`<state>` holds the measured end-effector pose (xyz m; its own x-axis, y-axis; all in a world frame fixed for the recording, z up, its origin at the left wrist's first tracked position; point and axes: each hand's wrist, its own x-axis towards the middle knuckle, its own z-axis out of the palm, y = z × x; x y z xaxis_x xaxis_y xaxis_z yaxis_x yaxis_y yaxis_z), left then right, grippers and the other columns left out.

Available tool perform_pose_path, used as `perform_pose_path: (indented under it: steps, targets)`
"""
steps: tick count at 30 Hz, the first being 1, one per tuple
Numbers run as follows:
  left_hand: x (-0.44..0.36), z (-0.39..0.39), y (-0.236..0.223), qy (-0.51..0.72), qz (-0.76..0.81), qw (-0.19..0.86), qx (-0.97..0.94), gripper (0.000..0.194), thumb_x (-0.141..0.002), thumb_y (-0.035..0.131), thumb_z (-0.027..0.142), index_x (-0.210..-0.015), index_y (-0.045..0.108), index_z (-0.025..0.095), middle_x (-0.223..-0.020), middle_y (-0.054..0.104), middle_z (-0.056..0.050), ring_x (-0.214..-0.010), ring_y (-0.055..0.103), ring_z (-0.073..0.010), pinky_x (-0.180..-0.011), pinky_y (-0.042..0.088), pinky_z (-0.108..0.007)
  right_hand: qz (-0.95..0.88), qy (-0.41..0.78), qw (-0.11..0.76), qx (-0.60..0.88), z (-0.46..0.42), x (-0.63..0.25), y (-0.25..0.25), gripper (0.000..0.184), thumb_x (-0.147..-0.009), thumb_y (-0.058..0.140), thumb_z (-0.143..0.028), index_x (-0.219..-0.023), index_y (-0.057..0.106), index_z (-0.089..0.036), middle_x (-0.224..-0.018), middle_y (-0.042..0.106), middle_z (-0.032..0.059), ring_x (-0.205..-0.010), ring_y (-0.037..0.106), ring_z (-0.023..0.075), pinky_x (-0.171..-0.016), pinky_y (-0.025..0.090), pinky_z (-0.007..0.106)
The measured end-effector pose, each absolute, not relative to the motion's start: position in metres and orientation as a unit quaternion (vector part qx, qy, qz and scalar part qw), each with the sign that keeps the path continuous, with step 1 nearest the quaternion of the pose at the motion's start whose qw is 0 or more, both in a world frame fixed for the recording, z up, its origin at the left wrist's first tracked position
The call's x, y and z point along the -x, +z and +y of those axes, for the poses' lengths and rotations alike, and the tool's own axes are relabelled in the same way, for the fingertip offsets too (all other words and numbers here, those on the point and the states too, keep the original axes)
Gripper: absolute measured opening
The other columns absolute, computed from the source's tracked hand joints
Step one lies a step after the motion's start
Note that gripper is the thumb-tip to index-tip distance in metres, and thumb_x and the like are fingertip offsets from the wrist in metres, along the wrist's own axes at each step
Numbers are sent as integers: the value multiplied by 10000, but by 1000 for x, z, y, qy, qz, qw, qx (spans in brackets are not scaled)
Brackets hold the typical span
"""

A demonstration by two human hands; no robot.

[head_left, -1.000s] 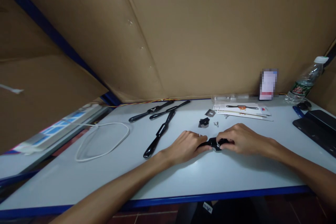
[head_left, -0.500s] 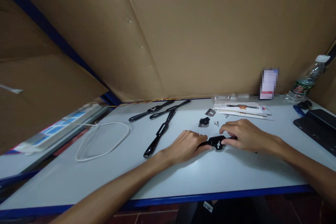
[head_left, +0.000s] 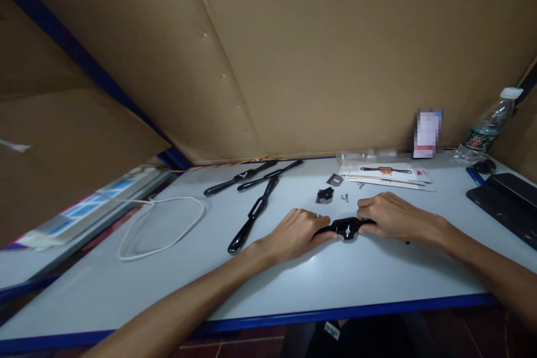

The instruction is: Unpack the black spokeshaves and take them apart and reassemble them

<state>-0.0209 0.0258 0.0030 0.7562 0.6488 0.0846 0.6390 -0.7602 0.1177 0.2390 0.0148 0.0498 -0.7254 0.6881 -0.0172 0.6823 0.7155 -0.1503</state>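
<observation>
A black spokeshave (head_left: pixel 346 227) lies across the space between my hands, with a wing screw (head_left: pixel 348 231) showing on its middle. My left hand (head_left: pixel 300 229) is closed round its left handle, and my right hand (head_left: pixel 388 217) grips the right handle. Just beyond it, on the tabletop, are a small stack of black and metal plates (head_left: pixel 325 196), a slotted blade (head_left: pixel 335 180) and a loose wing screw (head_left: pixel 344 197). To the left lies a bare black spokeshave body (head_left: pixel 254 213); behind it are another body (head_left: pixel 271 175) and a spokeshave (head_left: pixel 240 178) with a screw on it.
Printed cards (head_left: pixel 384 172) and clear plastic packaging (head_left: pixel 369 156) lie at the back. A phone (head_left: pixel 427 133) and a water bottle (head_left: pixel 482 133) stand near the cardboard wall. A black case (head_left: pixel 503 204) sits at right, a white cable loop (head_left: pixel 163 251) at left.
My right thumb and fingers have moved off the spokeshave's middle and closed round its right handle. My left hand keeps its hold. The view has shifted slightly.
</observation>
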Motion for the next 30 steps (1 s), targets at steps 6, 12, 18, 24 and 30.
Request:
perform_pose_path:
  steps: [6, 12, 18, 24, 30]
  targets:
    - [21, 26, 2, 66, 341, 43, -937, 588, -1043, 302, 625, -804, 622, 193, -647, 632, -27, -544, 526, -161, -549, 215, -327, -926, 97, 27, 364, 14, -237, 50, 154, -916, 618, -146, -796, 714, -161, -841, 686, 40, -681, 574, 157, -622, 339, 317]
    - [21, 25, 4, 76, 336, 48, -938, 633, -1037, 264, 648, -776, 614, 188, -628, 616, -28, -523, 506, -153, -546, 218, -334, -927, 100, 30, 359, 14, -237, 49, 161, -928, 612, -145, -805, 715, -154, -850, 688, 46, -692, 588, 159, -635, 354, 316]
    - [21, 25, 5, 76, 329, 43, -940, 639, -1043, 241, 638, -773, 595, 180, -638, 629, -22, -527, 526, -148, -543, 222, -323, -930, 87, 23, 357, 13, -236, 49, 156, -937, 598, -148, -842, 721, -143, -868, 693, 46, -702, 600, 159, -645, 366, 310]
    - [24, 29, 3, 71, 338, -14, -939, 617, -1050, 231, 621, -801, 588, 183, -686, 658, -46, -571, 568, -172, -545, 244, -323, -929, -16, 14, 370, 9, -232, 47, 160, -961, 578, -205, -889, 706, -142, -902, 690, 54, -654, 583, 164, -570, 297, 320]
    - [23, 29, 4, 50, 336, -33, -940, 541, -1062, 292, 577, -885, 604, 173, -716, 667, -51, -557, 560, -179, -542, 268, -340, -927, -53, 12, 372, 9, -230, 45, 181, -976, 560, -225, -866, 675, -140, -862, 686, 54, -616, 562, 155, -541, 222, 318]
